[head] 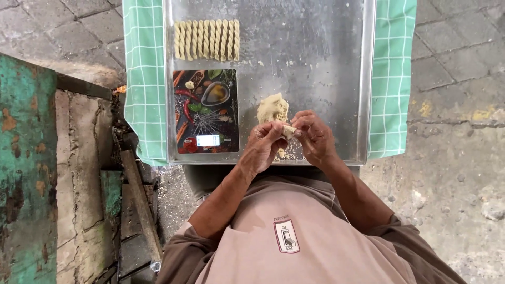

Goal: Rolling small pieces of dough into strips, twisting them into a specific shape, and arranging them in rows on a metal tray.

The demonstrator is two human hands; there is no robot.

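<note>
At the far left of the frame we see a worn green-painted slab [23,173], and just right of it a rusty bar [141,202] lying on the rough stone ground. A green checked cloth [144,79] hangs under a metal tray [315,58] that fills the upper middle. On the tray's upper left lies a row of twisted dough sticks [206,40], packed side by side. Below them, in the tray's lower left, sits a kitchen scale [206,111] with a picture of spices on its face and a tiny crumb of dough near its top left corner. Right of the scale a lump of dough [272,108] rests on the floured tray. Just below it our left hand [263,146] and right hand [314,138] meet, fingers curled shut and pinching a small piece of dough [288,130] between them, close to the lump. The cloth shows again at the right edge of the tray.
</note>
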